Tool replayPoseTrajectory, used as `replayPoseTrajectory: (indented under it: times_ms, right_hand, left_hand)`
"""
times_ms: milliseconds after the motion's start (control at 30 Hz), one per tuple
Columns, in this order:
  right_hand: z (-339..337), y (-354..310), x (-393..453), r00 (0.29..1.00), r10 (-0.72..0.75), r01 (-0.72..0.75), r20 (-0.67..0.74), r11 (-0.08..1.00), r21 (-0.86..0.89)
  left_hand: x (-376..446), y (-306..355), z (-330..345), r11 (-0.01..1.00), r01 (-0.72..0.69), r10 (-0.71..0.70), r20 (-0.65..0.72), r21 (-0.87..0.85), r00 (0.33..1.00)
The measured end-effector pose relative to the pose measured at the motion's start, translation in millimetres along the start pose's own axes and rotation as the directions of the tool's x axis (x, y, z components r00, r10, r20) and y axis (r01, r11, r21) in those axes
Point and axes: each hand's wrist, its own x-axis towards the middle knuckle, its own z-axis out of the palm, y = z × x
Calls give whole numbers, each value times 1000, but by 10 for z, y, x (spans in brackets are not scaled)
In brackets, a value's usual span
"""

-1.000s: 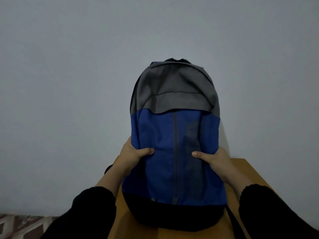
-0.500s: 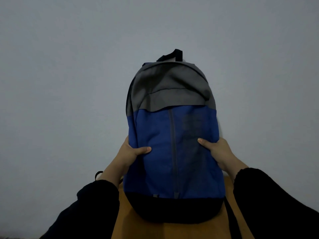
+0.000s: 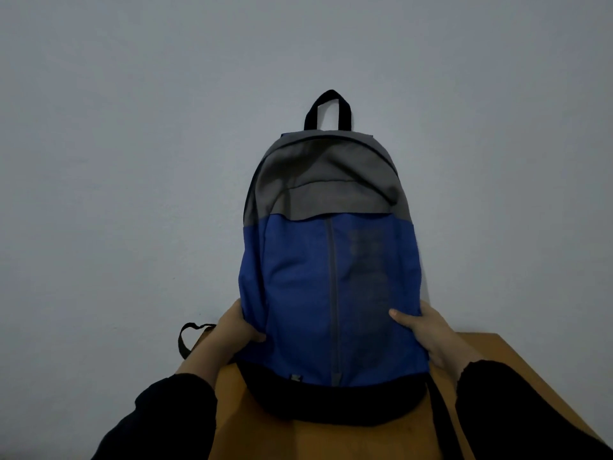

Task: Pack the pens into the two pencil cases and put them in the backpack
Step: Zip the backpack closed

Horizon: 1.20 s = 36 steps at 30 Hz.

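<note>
1. I see the backpack (image 3: pixel 331 277) standing upright on the wooden table (image 3: pixel 517 370), its back against a plain pale wall (image 3: pixel 132 161). It is soft woven fabric: a grey rounded top panel, a blue middle with a vertical zip line down the centre, and a black curved base. A black webbing carry loop (image 3: pixel 327 109) stands up at the top.
2. The table top is smooth, orange-brown, with a straight far edge.
3. My left hand (image 3: pixel 232 336) grips the bag's left side, thumb pressed on the blue front, fingers wrapped behind and out of sight.
4. My right hand (image 3: pixel 431 336) clasps the right side in the same way, thumb flat on the blue panel, fingers hidden behind the fabric.
5. Both forearms are in black sleeves (image 3: pixel 172 413), cut off by the lower frame edge.
6. A black strap loop (image 3: pixel 189 336) pokes out left of the bag, and another strap (image 3: pixel 441 416) trails down the right over the table.
7. Faint darker print on the blue panel is too dim to read. I cannot tell whether the main zip is closed, and pens or pencil cases are hidden from this view.
</note>
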Motion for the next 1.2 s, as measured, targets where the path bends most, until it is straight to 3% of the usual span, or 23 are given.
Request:
replayPoseTrajectory:
  times_ms: [67,167,333,533,700,767,833,933,1000,1200]
  right_hand:
    - [6,18,1,999,-22,22,-37,1000,-11]
    - [22,7,33,993,-55,55,-107,998,-2]
    - [20,46,45,983,-38,31,-182,999,-43]
    - [-13,85,15,974,-34,21,-224,998,-59]
    - [-37,73,3,939,-95,72,-331,994,-81]
    - [-106,65,2,958,-88,73,-274,995,-66]
    - [-182,61,-12,994,-14,10,-106,999,-31]
    - [-288,110,-30,962,244,-208,125,948,-242]
    - [-293,193,3,949,285,-227,138,916,-332]
    - [-194,369,52,999,35,-38,-16,967,-252]
  left_hand:
    - [-7,47,35,993,53,-39,-127,107,991]
    - [-7,8,55,1000,19,-20,-247,-6,969]
    - [-87,-61,87,996,32,-49,-220,-79,974]
    - [-149,-188,94,995,95,-88,-214,21,973]
    - [-119,-239,164,994,55,-72,-171,-99,983]
    - [-106,-237,200,987,45,-69,-153,-156,986]
    - [-120,-244,231,975,57,-82,-107,-215,991]
    - [-157,-296,266,926,199,-181,86,-320,980]
    - [-132,-353,311,898,225,-172,169,-378,970]
    - [6,-468,447,917,85,-54,90,-389,994]
